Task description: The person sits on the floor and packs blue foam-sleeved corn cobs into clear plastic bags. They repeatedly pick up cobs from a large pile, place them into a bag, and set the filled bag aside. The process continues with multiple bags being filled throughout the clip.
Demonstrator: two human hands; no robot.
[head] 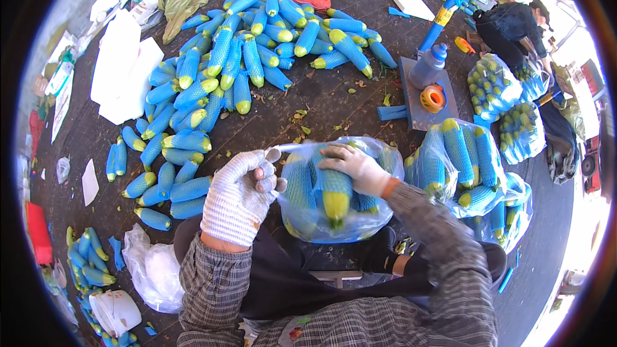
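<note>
A clear plastic bag (390, 154) of zucchini in blue foam net sleeves stands between my knees. My left hand (243, 193), in a striped knit glove with bare fingertips, pinches the bag's stretched edge at the upper left. My right hand (359, 168), in a light glove, lies on a sleeved zucchini (336, 193) at the top of the bag, its green end towards me; this part is slightly blurred. Several filled bags (475, 154) stand to the right. A large heap of sleeved zucchini (231, 62) spreads over the floor ahead and to the left.
At the right front, a scale's platform (414, 101) bears a bottle (428, 65) and orange tape roll (432, 99). A person (511, 29) crouches beside more filled bags (494, 84). Loose plastic bags (153, 270) and a white bucket (115, 312) lie at the lower left.
</note>
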